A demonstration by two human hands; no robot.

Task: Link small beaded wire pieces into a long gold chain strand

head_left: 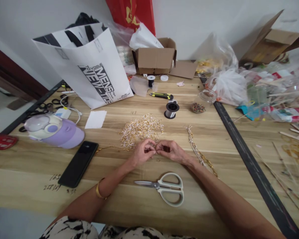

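My left hand [143,152] is closed in a pinch, its fingertips meeting those of my right hand [169,150], which pinches too. What they hold between them is too small to make out. Just beyond my fingers lies a loose pile of small gold and silver links [139,130]. A small ring [158,160] rests on the wood below my fingertips. Strands of gold and silver chain [196,149] stretch along the table by my right forearm. Nearer my body, scissors with pale handles [164,187] lie flat, blades toward the left.
Behind the pile stand a wire spool [171,110], a yellow-black utility knife [161,96] and a jar of beads [201,102]. At left are a black phone [78,164], a purple bottle [62,131] and a large white bag [94,66]. Plastic bags [229,84] crowd the right.
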